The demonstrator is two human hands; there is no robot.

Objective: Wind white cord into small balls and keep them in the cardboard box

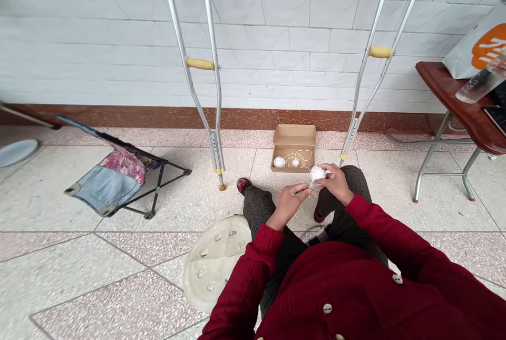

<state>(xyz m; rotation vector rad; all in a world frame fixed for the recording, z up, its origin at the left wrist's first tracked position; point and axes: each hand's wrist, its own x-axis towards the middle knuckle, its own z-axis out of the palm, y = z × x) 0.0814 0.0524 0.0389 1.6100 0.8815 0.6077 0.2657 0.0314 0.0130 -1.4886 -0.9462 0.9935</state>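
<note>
Above my knees, my right hand (336, 182) grips a white ball of yarn (317, 173) in its fingertips. Close beside it, my left hand (291, 202) pinches a strand of the yarn (312, 187) just below the ball. On the floor ahead lies an open cardboard box (292, 170) with its lid raised towards the wall. Inside are a larger white yarn ball (280, 162) and a smaller white yarn ball (295, 162). Loose loops of yarn (304, 154) curl at the box's right side.
A crutch (215, 139) leans on the tiled wall left of the box, another crutch (353, 126) to the right. A folding chair (114, 182) stands at left, a round plastic stool (213, 261) by my left leg. At right, a brown table (446, 87) bears a bottle (476, 87) and a bag (468, 50).
</note>
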